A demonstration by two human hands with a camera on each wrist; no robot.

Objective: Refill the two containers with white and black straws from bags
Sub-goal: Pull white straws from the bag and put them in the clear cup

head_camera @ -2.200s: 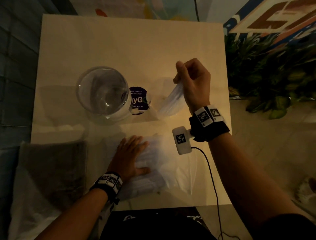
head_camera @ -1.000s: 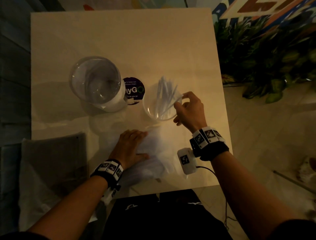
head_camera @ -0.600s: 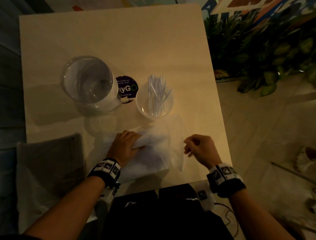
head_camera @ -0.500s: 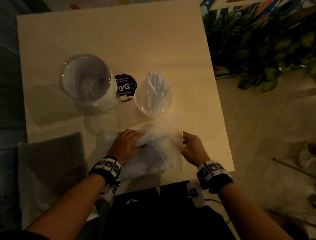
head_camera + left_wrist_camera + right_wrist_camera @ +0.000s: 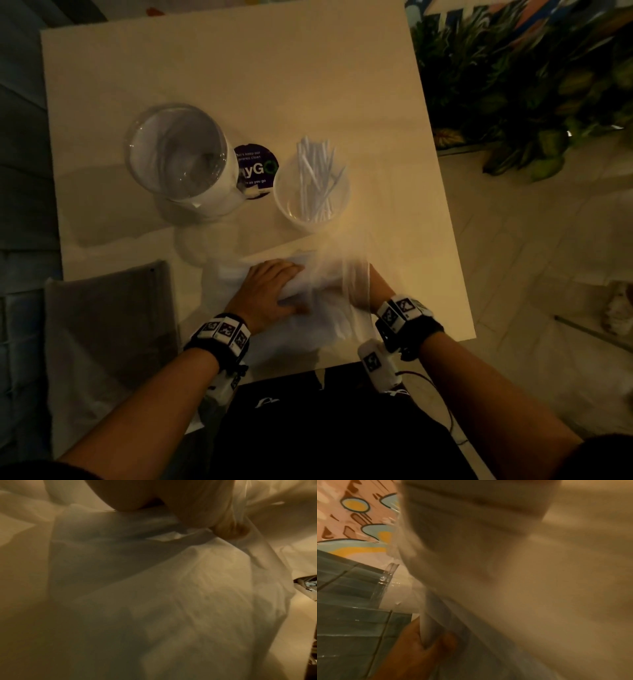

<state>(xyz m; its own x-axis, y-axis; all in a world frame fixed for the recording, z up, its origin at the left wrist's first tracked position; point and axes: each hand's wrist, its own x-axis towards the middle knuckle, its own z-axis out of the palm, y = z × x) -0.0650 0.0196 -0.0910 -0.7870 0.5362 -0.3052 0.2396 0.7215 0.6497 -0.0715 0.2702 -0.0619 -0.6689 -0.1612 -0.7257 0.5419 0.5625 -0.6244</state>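
Right hand [image 5: 363, 291]: we have brought it back from the small container to the near edge of the counter [image 5: 239, 78], where it now reaches inside the clear bag [image 5: 322, 308]; film hides its fingers, so we cannot tell its grip. Left hand [image 5: 267, 291]: fingers curled over the bag's bundle, pinning it as before. White straws [image 5: 317, 178]: one batch already stands in the small container [image 5: 310, 202], mid-counter; we judge another is coming. Large clear container [image 5: 178, 154]: left of it, no straws visible. Dark sticker [image 5: 257, 168]: between them. Second bag [image 5: 102, 329]: near-left corner, untouched. Obstruction: loose film around the reaching hand.
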